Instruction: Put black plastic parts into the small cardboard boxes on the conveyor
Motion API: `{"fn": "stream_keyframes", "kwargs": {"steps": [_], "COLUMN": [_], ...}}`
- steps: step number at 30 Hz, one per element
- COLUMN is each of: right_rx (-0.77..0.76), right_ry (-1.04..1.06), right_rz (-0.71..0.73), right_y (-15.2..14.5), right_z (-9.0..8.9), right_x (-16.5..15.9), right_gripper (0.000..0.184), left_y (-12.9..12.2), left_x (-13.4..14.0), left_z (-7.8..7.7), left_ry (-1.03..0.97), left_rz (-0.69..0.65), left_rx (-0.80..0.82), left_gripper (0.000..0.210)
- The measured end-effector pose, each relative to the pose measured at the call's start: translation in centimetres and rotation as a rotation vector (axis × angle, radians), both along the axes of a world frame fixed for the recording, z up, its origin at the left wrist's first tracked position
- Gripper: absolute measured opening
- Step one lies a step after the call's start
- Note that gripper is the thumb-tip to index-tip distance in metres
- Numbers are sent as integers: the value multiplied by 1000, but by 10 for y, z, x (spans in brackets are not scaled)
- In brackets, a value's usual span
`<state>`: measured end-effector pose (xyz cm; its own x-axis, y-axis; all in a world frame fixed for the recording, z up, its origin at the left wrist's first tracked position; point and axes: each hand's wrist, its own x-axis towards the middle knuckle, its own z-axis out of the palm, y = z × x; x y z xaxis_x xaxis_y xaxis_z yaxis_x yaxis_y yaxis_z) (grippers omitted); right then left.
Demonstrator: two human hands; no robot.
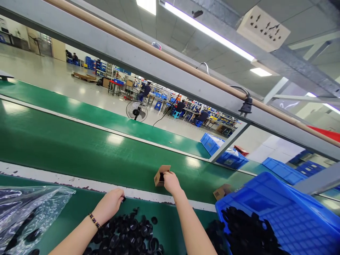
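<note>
My left hand (110,204), with a bead bracelet at its wrist, pinches a small black part (123,199) just above the table's white edge. Below it lies a heap of black, round, cup-shaped parts (130,230). On the green belt stands a small open cardboard box (158,179), its flap up and something dark inside. My right hand (171,182) is at the mouth of this box with fingers closed; their tips are partly hidden, so what they grip is unclear.
To the right, a blue crate (292,212) holds black pieces (247,230). Another cardboard box (222,192) sits on the belt beside it. A clear plastic bag (34,212) lies at left. A metal beam (132,56) crosses above the green belt (66,131).
</note>
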<state>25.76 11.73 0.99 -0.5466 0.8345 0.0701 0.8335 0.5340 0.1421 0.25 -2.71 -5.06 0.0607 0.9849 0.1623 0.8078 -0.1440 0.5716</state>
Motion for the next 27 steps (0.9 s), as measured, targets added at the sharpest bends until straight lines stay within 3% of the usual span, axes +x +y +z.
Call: {"fn": "stream_keyframes", "kwargs": {"steps": [8, 13, 17, 22, 27], "right_rx": [28, 28, 31, 140, 103], "right_ry": [83, 77, 121, 505, 783], "right_rz": [58, 165, 182, 51, -138], "right_y": [-10, -16, -25, -48, -71], "right_z": [-14, -22, -20, -16, -49], "right_x": [-22, -39, -54, -35, 2], "right_gripper": [31, 33, 37, 50, 34], "left_y": [0, 2, 1, -2, 36], "left_x": [0, -1, -3, -2, 28], "left_z": [-1, -4, -5, 17, 55], "left_ry": [5, 36, -29, -194, -260], "left_rz": [44, 63, 67, 163, 213], "left_rx": [-8, 10, 34, -7, 32], "left_gripper": [18, 17, 16, 13, 11]}}
